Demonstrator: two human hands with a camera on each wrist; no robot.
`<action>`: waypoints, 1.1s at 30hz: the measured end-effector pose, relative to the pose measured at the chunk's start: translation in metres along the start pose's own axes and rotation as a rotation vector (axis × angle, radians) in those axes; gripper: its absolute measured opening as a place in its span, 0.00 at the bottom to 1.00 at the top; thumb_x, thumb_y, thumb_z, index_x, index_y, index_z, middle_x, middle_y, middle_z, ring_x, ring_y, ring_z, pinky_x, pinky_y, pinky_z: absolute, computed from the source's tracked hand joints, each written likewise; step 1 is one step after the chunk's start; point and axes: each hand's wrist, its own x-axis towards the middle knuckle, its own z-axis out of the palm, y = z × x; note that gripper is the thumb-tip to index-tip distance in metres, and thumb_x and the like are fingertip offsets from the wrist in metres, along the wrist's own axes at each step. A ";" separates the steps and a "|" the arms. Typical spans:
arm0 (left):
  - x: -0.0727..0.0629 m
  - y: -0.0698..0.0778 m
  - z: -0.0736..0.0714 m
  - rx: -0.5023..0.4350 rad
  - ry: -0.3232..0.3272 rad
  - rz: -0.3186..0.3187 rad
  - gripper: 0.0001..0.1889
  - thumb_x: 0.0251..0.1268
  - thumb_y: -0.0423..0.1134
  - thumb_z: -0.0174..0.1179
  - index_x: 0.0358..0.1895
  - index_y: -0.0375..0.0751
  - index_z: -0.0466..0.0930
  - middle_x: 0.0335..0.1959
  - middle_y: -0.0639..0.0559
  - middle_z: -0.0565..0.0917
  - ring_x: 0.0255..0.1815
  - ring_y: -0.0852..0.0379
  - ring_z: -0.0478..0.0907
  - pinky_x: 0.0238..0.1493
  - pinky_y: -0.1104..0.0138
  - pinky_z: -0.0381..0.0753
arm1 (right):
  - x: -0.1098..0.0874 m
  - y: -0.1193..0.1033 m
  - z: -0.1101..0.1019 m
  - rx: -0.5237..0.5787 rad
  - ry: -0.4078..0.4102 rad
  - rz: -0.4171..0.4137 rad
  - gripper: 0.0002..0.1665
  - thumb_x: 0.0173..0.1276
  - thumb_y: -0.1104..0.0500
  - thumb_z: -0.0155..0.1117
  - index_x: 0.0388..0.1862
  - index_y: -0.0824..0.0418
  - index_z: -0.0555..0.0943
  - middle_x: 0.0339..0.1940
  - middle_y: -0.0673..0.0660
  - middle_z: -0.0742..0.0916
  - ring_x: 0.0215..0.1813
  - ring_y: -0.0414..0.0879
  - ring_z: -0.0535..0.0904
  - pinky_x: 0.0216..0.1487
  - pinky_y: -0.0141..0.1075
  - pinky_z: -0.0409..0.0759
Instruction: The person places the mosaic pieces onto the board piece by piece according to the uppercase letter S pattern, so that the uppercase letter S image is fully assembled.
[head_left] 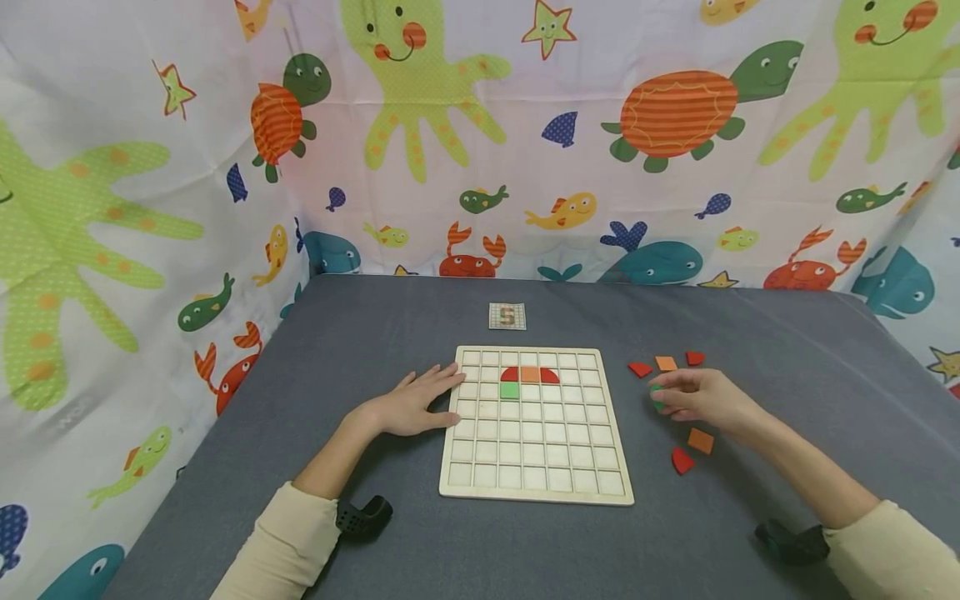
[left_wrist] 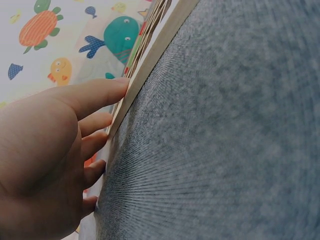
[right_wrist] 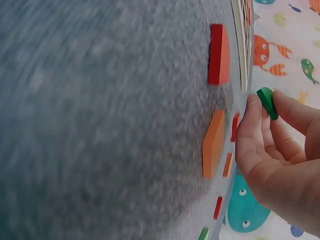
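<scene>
A wooden grid board (head_left: pixel 536 498) lies on the table. On it sit two red quarter-round tiles, an orange square tile (head_left: pixel 529 374) between them, and a green square tile (head_left: pixel 509 390) under the left red one. My left hand (head_left: pixel 416 404) rests at the board's left edge with its fingers extended; the thumb (left_wrist: pixel 107 95) meets the wooden side. To the right of the board, my right hand (head_left: pixel 697 394) pinches a small green tile (right_wrist: pixel 268 102) between thumb and fingertips, above the table. Much of that tile is hidden by the fingers in the head view.
Around my right hand lie loose tiles: an orange square (head_left: pixel 701 441) and a red quarter-round (head_left: pixel 682 461) nearer me, more red and orange ones (head_left: pixel 665 363) farther off. A small printed card (head_left: pixel 507 316) lies behind the board. A patterned curtain (head_left: pixel 570 167) hangs behind the table.
</scene>
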 end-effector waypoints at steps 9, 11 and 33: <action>-0.002 0.003 -0.002 -0.002 -0.004 -0.008 0.37 0.70 0.53 0.53 0.76 0.42 0.51 0.76 0.46 0.48 0.76 0.44 0.39 0.68 0.43 0.36 | 0.011 -0.011 0.012 -0.005 -0.032 -0.019 0.29 0.69 0.52 0.63 0.60 0.72 0.74 0.53 0.62 0.81 0.45 0.51 0.80 0.45 0.39 0.80; -0.001 0.002 -0.002 0.000 -0.005 -0.010 0.37 0.70 0.53 0.53 0.76 0.42 0.50 0.76 0.46 0.48 0.76 0.44 0.39 0.68 0.43 0.36 | 0.013 -0.016 0.016 -0.018 -0.039 -0.023 0.29 0.68 0.52 0.63 0.60 0.71 0.74 0.54 0.63 0.80 0.45 0.51 0.81 0.46 0.40 0.80; 0.000 0.000 -0.001 0.003 -0.006 -0.008 0.37 0.70 0.54 0.53 0.76 0.43 0.50 0.76 0.46 0.48 0.76 0.44 0.38 0.68 0.43 0.36 | 0.037 -0.062 0.068 -0.050 -0.081 -0.046 0.18 0.66 0.58 0.66 0.50 0.67 0.82 0.38 0.55 0.86 0.37 0.49 0.82 0.42 0.41 0.79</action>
